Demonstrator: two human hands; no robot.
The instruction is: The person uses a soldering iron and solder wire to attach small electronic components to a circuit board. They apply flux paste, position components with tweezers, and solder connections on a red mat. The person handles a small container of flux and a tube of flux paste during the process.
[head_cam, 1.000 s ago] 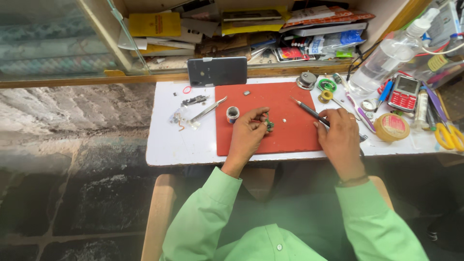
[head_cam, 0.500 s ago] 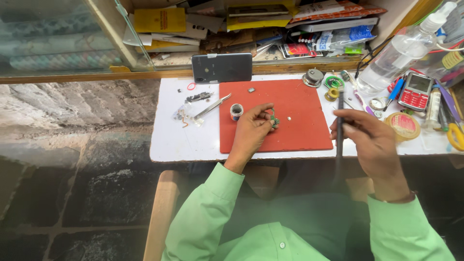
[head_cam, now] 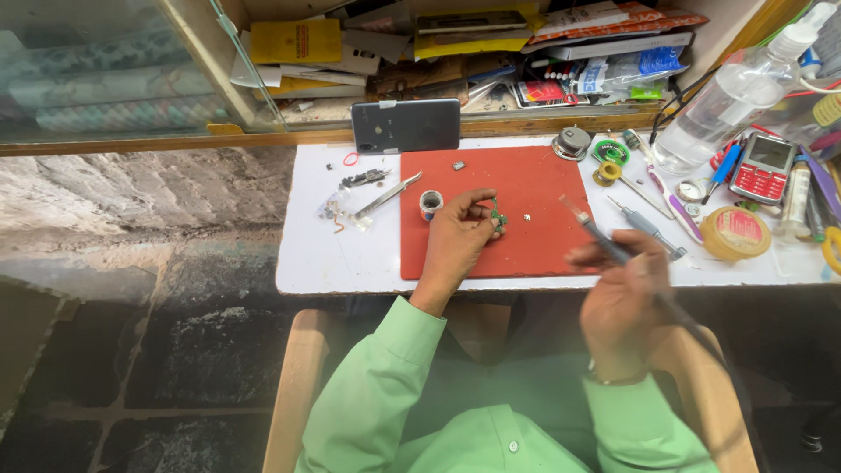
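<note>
1. The left hand (head_cam: 455, 241) rests on the red work mat (head_cam: 526, 254), near the mat's middle, its fingertips pinched narrowly on a small green circuit part (head_cam: 498, 215). The part lies on the mat under the fingertips; its detail is too small to make out.

2. The right hand (head_cam: 624, 302) hovers off the front edge of the white table (head_cam: 315, 263), closed in a pen grip around a soldering iron (head_cam: 596, 235). The iron's tip points up-left over the mat's right half, well apart from the green part.

3. Judged from this, the step in hand is bringing the iron to the held part: the piece is pinned, the tool is raised but not yet in contact.

4. The next move calls for lowering the tip leftward across the mat to the part while the left fingers hold it flat and stay out of the tip's way. The tip passes close to those fingertips, so a slow, steady approach matters.

5. A small solder spool (head_cam: 430, 204) stands at the mat's left edge, just beside the left hand. Tweezers (head_cam: 386, 194) and loose small parts lie on the bare table left of the mat.

6. A dark smartphone (head_cam: 406, 125) leans at the table's back edge. Near the right end sit a clear spray bottle (head_cam: 727, 96), a red keypad phone (head_cam: 760, 168) and a yellow tape roll (head_cam: 734, 233).
</note>
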